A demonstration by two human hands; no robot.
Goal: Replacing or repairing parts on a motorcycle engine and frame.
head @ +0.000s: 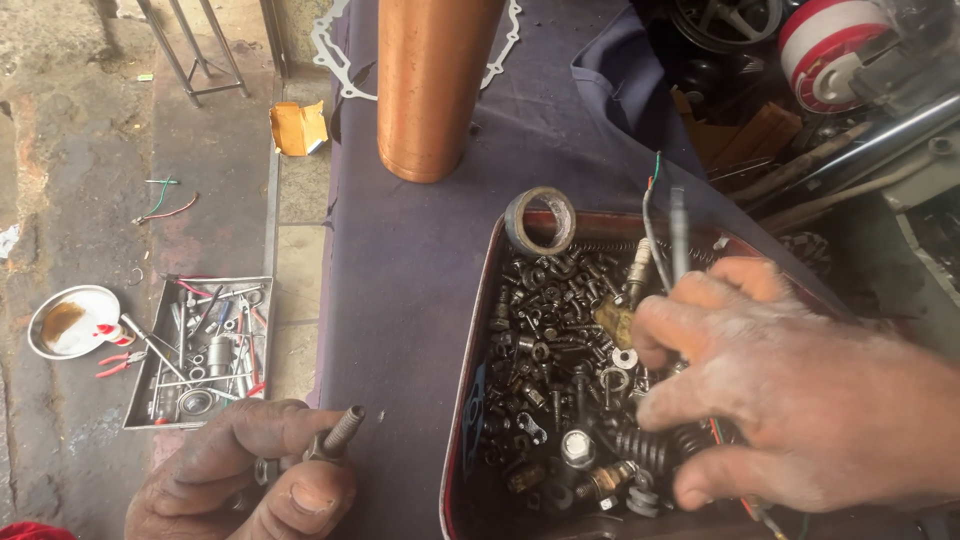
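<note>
While our left hand (245, 480) is pinching a threaded bolt (338, 435) over the cloth-covered worktop (410, 260), our right hand (790, 390) is raking, fingers loosely spread, through the tin tray (478, 330) of nuts and washers; we are judging that a matching nut is wanted next.

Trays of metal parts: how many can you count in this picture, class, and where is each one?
2. A red tray of nuts and bolts lies on the dark cloth under the right hand; a grey tool tray sits on the floor. More may lie outside view.
</note>
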